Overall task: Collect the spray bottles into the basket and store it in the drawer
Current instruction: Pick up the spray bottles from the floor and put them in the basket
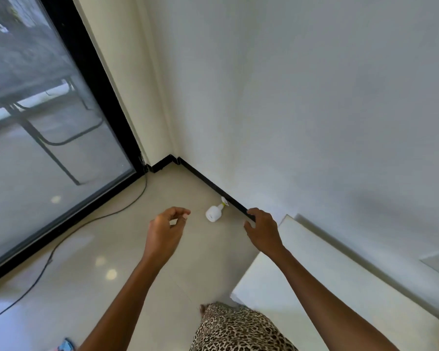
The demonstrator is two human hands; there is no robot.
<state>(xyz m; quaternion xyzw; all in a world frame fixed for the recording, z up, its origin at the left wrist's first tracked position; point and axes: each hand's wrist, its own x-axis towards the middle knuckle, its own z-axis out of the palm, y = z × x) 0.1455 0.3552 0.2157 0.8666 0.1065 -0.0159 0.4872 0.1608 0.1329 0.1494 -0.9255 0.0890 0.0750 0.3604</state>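
Head view: a room corner is seen from above, with both arms reached forward over the pale floor [107, 249].
Spray bottle: one small white spray bottle [214, 212] is lying on its side on the floor, its nozzle touching the black skirting board [213, 186] of the wall.
Left hand: the left hand [166, 230] is held just beside the bottle, fingers loosely curled, nothing is gripped.
Right hand: the right hand [262, 230] is half open and empty, near the white furniture edge [340, 269].
Step in hand: the reach for the bottle is judged to be under way.
Advice: the round body should be grasped from above, not the thin nozzle, so that it is not rolled away.
Basket: no basket is visible.
Drawer: no drawer can be recognised.
Contents: nothing can be said about them.
Cable: a black cable [61, 243] on the floor is kept well apart from the bottle.
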